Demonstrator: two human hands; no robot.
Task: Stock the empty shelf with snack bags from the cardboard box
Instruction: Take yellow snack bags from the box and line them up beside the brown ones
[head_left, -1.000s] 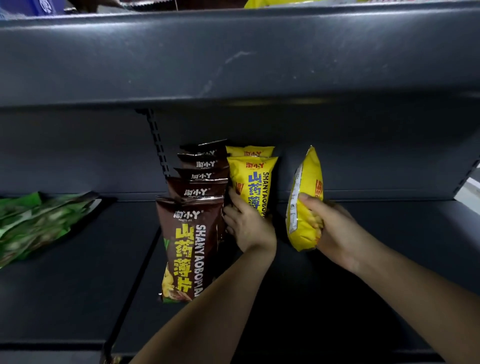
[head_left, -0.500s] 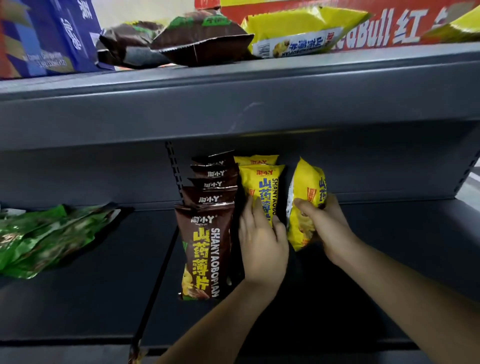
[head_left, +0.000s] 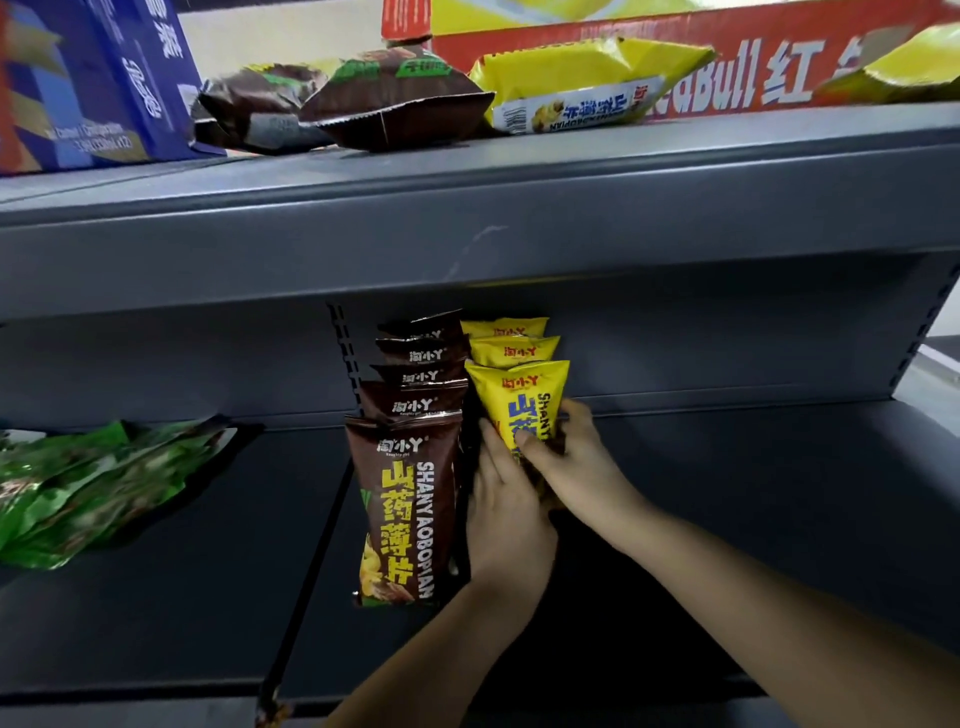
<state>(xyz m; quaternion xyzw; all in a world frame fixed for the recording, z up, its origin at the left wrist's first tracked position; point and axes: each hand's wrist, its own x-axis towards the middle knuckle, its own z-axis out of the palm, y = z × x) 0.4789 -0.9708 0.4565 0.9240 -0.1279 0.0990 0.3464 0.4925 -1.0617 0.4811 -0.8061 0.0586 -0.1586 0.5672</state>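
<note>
On the dark grey shelf (head_left: 727, 509) stands a row of several brown snack bags (head_left: 408, 514), upright one behind another. To their right stand three yellow snack bags; the front yellow bag (head_left: 522, 400) faces me. My right hand (head_left: 576, 467) grips this front bag low down, thumb across its face and fingers round its right edge. My left hand (head_left: 506, 509) lies with straight fingers against the bag's left side, between the yellow and brown rows. The bag's bottom is hidden behind both hands.
Green snack bags (head_left: 88, 483) lie flat at the shelf's left. The upper shelf (head_left: 467, 208) carries a blue carton (head_left: 88, 83), loose brown bags (head_left: 384, 104), a yellow bag (head_left: 582, 83) and a red cardboard box (head_left: 727, 67).
My right hand has swung the yellow bag left and turned it face-forward, setting it in front of the other two yellow bags. My left hand stayed beside the row. The view tilted upward.
</note>
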